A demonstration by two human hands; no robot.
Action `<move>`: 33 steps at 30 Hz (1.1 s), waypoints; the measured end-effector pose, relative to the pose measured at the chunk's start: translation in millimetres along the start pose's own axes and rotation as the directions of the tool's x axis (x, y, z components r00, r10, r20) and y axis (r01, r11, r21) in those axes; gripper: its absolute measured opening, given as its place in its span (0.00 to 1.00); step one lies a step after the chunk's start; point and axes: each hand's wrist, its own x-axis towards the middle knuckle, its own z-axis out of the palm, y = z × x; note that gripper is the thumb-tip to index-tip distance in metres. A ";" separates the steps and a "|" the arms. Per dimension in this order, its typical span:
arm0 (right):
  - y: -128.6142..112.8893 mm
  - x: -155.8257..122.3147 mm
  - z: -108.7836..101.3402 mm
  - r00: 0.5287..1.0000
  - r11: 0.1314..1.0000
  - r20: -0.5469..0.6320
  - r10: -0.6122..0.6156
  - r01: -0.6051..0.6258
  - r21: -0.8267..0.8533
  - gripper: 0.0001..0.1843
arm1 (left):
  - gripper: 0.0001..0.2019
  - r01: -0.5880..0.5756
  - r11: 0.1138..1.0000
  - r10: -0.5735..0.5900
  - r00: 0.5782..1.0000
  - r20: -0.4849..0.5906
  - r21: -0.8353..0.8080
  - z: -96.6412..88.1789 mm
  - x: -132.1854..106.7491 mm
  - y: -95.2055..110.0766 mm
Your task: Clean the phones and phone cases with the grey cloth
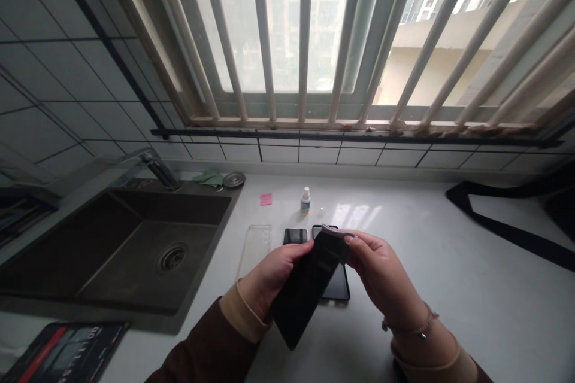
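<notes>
A dark smartphone [305, 293] is tilted above the counter, its screen side towards me. My left hand [278, 269] is closed around its left edge, thumb on the front. My right hand [380, 260] pinches a thin grey cloth-like piece [335, 231] against the phone's top right corner; whether it also grips the phone I cannot tell. Beneath lies a second black-framed phone or case [340, 287], partly covered by the held phone. To the left are a small dark device [295, 235] and a clear phone case [258, 242], partly behind my left hand.
Behind my hands stand a small white bottle [305, 200], a tiny clear cap [321, 211] and a pink sticky note [266, 199]. A sink [211, 263] with a faucet [159, 169] is left. A black strap [503, 233] lies right; a dark printed package [67, 353] sits front left.
</notes>
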 end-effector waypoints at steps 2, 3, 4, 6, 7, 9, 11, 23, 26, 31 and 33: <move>-0.2 0.5 -2.2 0.999 1.000 -0.020 -0.027 0.027 -0.015 0.21 | 0.13 0.003 0.999 -0.004 1.000 -0.017 -0.036 -1.0 1.7 2.0; -0.5 0.5 -3.4 0.998 0.999 -0.034 -0.047 0.046 -0.028 0.20 | 0.13 0.009 0.999 -0.011 1.000 -0.028 -0.046 -1.3 2.3 3.0; -1.0 0.3 -4.6 0.996 0.996 -0.046 -0.072 0.069 -0.051 0.20 | 0.14 0.015 0.999 -0.017 0.999 -0.045 -0.052 -1.3 2.8 3.9; -2.1 -0.7 -6.3 0.989 0.980 -0.063 -0.134 0.123 -0.153 0.19 | 0.15 0.023 0.998 -0.029 0.996 -0.084 -0.063 -1.1 3.7 5.5; -2.5 -1.7 -6.3 0.983 0.960 -0.068 -0.173 0.153 -0.234 0.19 | 0.15 0.023 0.997 -0.031 0.994 -0.101 -0.074 -1.2 4.6 6.0; -2.4 -4.2 -4.1 0.965 0.884 -0.050 -0.258 0.215 -0.415 0.17 | 0.16 0.006 0.994 -0.018 0.993 -0.113 -0.108 -2.6 7.7 6.0; -0.5 -7.1 1.4 0.940 0.775 0.025 -0.342 0.297 -0.557 0.17 | 0.18 -0.033 0.988 0.020 0.996 -0.089 -0.150 -6.0 12.4 5.0; 3.5 -20.5 24.2 0.739 0.507 0.451 -0.501 0.673 -0.539 0.32 | 0.23 -0.382 0.891 0.294 0.897 -0.330 -0.246 -6.1 14.2 14.1; 5.5 -21.3 25.1 0.682 0.430 0.499 -0.535 0.728 -0.534 0.35 | 0.25 -0.449 0.863 0.356 0.865 -0.353 -0.231 -7.2 13.8 15.8; 9.1 -20.0 23.6 0.635 0.357 0.538 -0.555 0.766 -0.535 0.37 | 0.27 -0.520 0.799 0.420 0.842 -0.339 -0.302 -5.6 10.7 18.2; 9.5 -19.8 23.9 0.639 0.361 0.551 -0.536 0.764 -0.535 0.37 | 0.28 -0.539 0.771 0.425 0.832 -0.356 -0.340 -2.1 8.0 20.0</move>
